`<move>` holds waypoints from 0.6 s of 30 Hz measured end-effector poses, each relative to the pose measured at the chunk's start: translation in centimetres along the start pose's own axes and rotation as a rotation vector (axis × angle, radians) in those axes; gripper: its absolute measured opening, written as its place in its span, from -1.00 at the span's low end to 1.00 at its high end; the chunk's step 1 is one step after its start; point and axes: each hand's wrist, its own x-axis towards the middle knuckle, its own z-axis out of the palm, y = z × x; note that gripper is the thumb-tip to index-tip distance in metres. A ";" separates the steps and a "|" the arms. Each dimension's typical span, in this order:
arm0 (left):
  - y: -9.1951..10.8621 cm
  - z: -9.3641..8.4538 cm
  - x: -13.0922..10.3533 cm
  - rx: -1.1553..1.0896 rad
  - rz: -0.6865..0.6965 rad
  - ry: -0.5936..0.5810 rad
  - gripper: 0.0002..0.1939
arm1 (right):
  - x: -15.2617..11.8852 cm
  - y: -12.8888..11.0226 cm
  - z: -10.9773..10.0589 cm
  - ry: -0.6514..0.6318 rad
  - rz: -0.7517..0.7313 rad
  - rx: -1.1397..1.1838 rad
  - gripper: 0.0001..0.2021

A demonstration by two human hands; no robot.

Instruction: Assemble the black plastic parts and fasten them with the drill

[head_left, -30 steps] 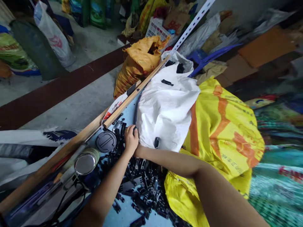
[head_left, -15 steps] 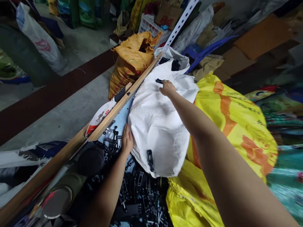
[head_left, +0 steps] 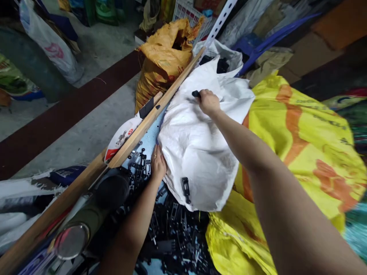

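Observation:
My right hand (head_left: 209,102) is closed on a small black part (head_left: 196,94) over the upper half of a white woven sack (head_left: 197,141). My left hand (head_left: 158,162) rests against the sack's left edge, its fingers stretched out and pointing up. A second black part (head_left: 186,190) lies on the sack near its lower edge. Below and left of the sack, many loose black parts (head_left: 174,236) are spread over a light blue surface (head_left: 151,133).
A wooden rail (head_left: 140,133) runs diagonally along the left side, with a metal-lidded container (head_left: 72,241) beside it. An orange sack (head_left: 160,63) stands beyond the rail. Yellow sacks (head_left: 312,126) lie at the right. A perforated metal post (head_left: 220,25) rises behind.
The view has shifted, so the yellow sack appears farther right. My right hand still holds the black part, which now shows less of its length. My left hand stays at the sack's edge.

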 end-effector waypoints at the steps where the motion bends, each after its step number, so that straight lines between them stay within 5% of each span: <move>1: 0.0 0.1 0.0 0.006 0.001 -0.002 -0.51 | -2.6 -1.2 -1.1 0.022 -0.083 0.005 -0.62; 3: -0.1 0.1 0.2 0.016 -0.002 -0.006 -0.50 | -9.3 -3.9 -2.6 -0.087 -0.218 0.027 -0.61; 7: 0.4 -0.9 1.3 0.028 -0.065 -0.021 -0.54 | -24.6 -9.0 -3.3 -0.582 -0.320 0.098 -0.65; 10: 2.5 -2.8 0.7 0.052 -0.160 0.015 -0.59 | -32.5 -10.3 -4.0 -0.677 -0.453 0.184 -0.66; 12: 5.3 -3.7 -1.7 0.064 -0.123 0.084 -0.57 | -35.0 -9.6 -5.1 -0.578 -0.487 0.249 -0.63; 14: 8.7 -3.9 -5.5 0.064 0.067 0.062 -0.53 | -35.9 -7.9 -6.3 -0.401 -0.321 0.229 -0.53; 16: 11.9 -3.2 -9.4 0.095 0.300 -0.162 -0.41 | -36.5 -5.7 -6.7 -0.319 0.000 0.128 -0.40; 18: 14.1 -2.3 -11.7 0.254 0.264 -0.319 -0.37 | -37.9 -3.2 -6.2 -0.395 0.209 0.069 -0.34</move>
